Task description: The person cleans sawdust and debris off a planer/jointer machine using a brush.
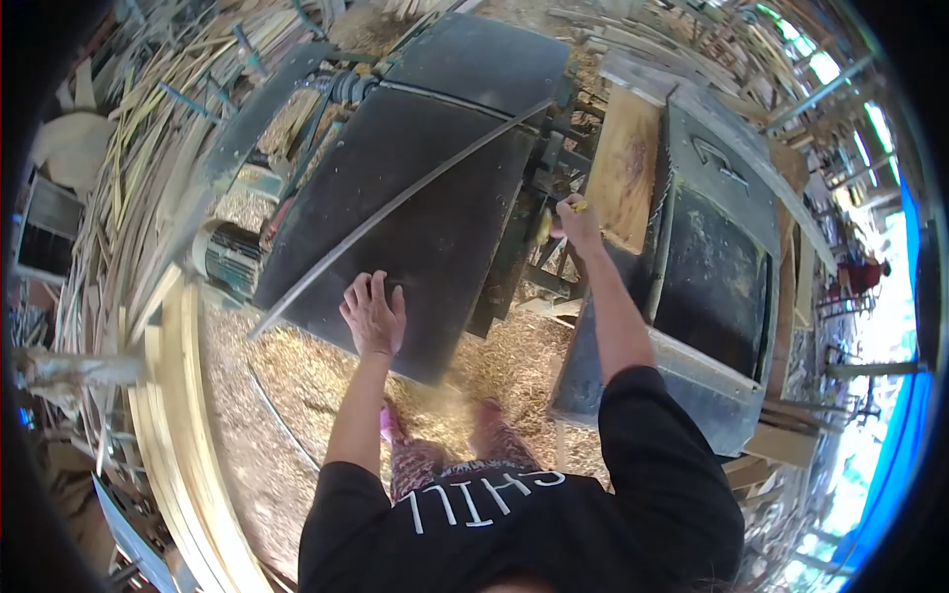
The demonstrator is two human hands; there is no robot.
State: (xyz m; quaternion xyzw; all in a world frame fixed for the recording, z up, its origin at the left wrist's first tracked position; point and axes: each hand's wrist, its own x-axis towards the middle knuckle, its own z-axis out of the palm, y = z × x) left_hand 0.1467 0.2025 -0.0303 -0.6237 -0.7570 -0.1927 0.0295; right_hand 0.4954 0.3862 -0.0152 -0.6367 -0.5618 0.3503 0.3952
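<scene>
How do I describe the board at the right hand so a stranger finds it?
Start at the dark metal panel under the left hand. Right of it, at the right hand, lies the board: pale wood between black metal covers.

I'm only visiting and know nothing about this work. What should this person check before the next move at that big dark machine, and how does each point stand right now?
1. Left hand placed safely: ok, it lies flat and open on the dark panel, holding nothing.
2. Right hand grip: ok, closed on a small yellow object.
3. Wooden board lying steady beside that hand: cannot tell.
4. Machine stopped: cannot tell.
5. Footing: not ok, loose sawdust covers the ground underfoot.
</scene>
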